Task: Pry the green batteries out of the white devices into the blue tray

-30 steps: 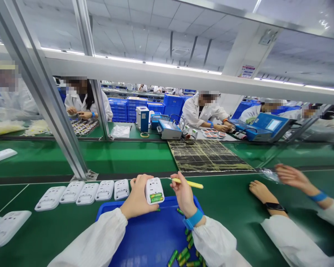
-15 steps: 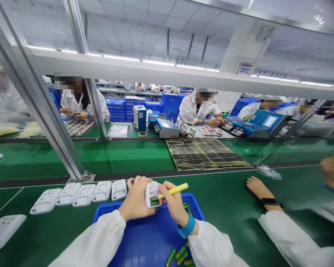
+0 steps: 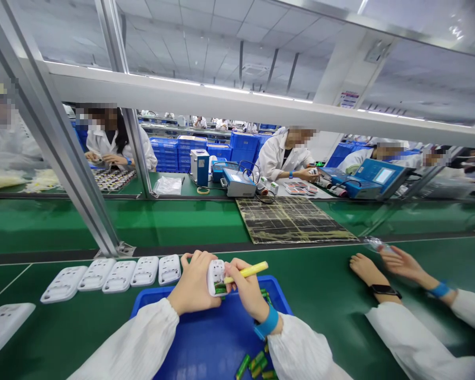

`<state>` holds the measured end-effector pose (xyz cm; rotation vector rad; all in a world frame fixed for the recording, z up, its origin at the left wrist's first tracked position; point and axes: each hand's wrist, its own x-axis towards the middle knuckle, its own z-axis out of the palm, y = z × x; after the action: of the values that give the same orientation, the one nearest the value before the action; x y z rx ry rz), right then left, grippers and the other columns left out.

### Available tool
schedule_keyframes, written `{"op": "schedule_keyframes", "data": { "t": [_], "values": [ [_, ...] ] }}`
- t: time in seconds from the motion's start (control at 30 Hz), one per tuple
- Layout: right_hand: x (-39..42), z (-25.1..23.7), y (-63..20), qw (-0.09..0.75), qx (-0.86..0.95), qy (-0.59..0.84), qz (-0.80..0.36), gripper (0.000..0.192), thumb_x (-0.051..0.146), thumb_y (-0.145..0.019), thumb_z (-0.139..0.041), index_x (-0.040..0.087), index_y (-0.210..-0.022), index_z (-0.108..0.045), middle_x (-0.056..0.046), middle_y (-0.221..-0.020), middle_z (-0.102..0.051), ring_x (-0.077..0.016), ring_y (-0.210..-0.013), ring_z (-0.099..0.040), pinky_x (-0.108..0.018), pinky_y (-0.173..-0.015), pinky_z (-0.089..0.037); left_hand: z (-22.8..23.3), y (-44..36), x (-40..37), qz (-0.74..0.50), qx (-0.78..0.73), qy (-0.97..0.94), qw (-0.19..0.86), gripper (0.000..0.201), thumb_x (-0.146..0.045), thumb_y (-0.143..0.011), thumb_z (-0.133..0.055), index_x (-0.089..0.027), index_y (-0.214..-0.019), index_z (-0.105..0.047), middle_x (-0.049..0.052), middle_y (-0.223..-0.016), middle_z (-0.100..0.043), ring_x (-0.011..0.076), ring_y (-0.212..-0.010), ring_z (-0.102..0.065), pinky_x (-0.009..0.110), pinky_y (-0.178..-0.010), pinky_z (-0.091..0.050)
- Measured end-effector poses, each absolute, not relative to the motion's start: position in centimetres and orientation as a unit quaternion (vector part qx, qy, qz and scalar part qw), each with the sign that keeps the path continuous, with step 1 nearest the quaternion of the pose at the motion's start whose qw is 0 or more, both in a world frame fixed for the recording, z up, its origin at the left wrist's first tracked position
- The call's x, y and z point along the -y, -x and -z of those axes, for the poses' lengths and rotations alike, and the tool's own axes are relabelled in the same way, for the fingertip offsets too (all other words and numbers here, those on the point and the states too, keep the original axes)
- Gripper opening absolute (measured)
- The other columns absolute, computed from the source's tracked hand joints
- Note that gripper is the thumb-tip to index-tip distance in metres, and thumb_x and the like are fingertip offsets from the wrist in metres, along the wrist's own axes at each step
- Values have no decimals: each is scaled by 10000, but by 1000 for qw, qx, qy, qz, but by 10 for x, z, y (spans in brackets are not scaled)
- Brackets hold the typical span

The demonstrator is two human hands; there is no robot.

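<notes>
My left hand (image 3: 193, 282) is wrapped around a small white plastic device (image 3: 217, 270), holding it upright above the blue tray (image 3: 282, 296). Green shows at the device's lower opening, where a battery (image 3: 220, 290) is partly visible. Between the thumb and fingers of my right hand (image 3: 248, 289) is a yellow pen-like stick (image 3: 255, 269), its lower end close against the device. The exact contact of its tip cannot be made out. Several loose green batteries (image 3: 257, 362) lie in the tray, some partly covered by my right sleeve.
Several white devices (image 3: 119, 276) stand in a row on the green bench, left of the tray. On the right, a co-worker's hands (image 3: 404, 264) rest near a clear plastic bag (image 3: 376, 244). A metal post (image 3: 75, 174) rises at left; a dark gridded mat (image 3: 293, 219) lies beyond.
The device has turned slightly in my left hand, and less green shows in its opening. On the right, a co-worker's hand has come down to the plastic bag.
</notes>
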<state>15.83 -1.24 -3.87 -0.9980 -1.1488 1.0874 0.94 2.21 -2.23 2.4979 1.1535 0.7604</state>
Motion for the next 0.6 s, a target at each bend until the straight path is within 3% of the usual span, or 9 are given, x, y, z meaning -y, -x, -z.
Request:
{"op": "schedule_keyframes", "data": {
  "t": [0.13, 0.33, 0.6],
  "values": [
    [16, 37, -157, 558, 553, 460, -415, 382, 436, -875, -508, 212, -576, -428, 40, -494, -451, -113, -466, -410, -247, -478, -325, 21, -9, -22, -257, -391, -873, 134, 550, -266, -463, -661, -219, -981, -482, 34, -976, -553, 255, -924, -479, 437, -864, -247],
    [24, 28, -157, 516, 677, 491, -184, 386, 286, -874, -449, 208, -516, -328, 37, -502, -369, -114, -491, -354, -281, -515, -247, 20, -12, -17, -234, -368, -890, 134, 527, -242, -435, -629, -224, -938, -474, 26, -965, -556, 252, -908, -479, 460, -886, -221],
    [27, 37, -159, 512, 680, 483, -205, 354, 193, -824, -430, 209, -521, -250, 55, -484, -307, -94, -449, -291, -273, -489, -206, 20, -21, -8, -196, -323, -915, 138, 487, -238, -434, -589, -233, -905, -466, 23, -915, -521, 234, -869, -450, 459, -886, -225]
  ]
}}
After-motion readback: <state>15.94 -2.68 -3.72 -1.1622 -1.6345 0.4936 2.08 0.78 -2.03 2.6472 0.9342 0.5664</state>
